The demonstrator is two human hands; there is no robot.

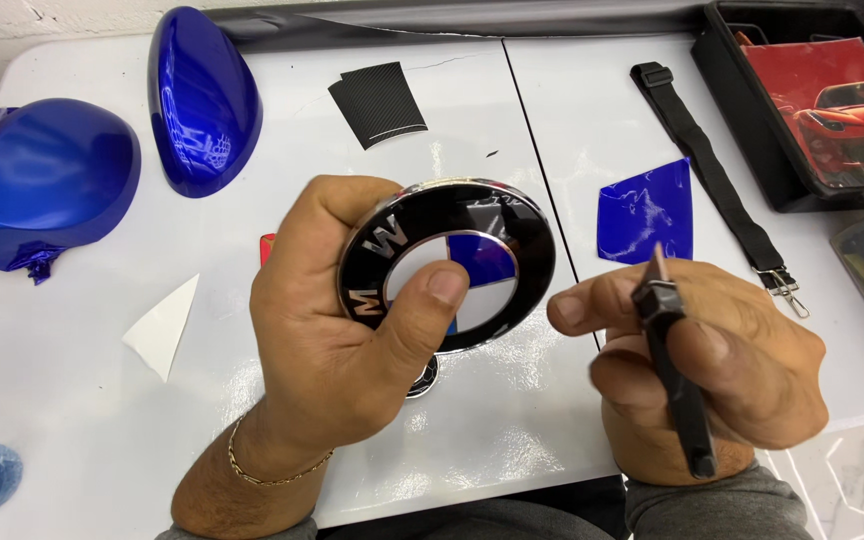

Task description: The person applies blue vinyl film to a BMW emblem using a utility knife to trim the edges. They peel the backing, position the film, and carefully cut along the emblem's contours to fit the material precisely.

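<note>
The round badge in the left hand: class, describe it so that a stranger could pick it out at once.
Start at the white table and find the left hand raised over its middle. It grips the round badge, thumb across its face. Unlike the two glossy blue shells behind, it is a flat disc with a black ring and blue-and-white quarters.

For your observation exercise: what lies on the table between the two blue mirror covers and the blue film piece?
In the head view, a black carbon-pattern sheet lies on the white table between the mirror covers and the blue film piece.

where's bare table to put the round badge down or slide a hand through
Free: the white patch between the carbon-look sheet and the black strap, and the near-left table below the white triangle scrap. Crowded: far left with two blue mirror caps, far right with bins.
</note>
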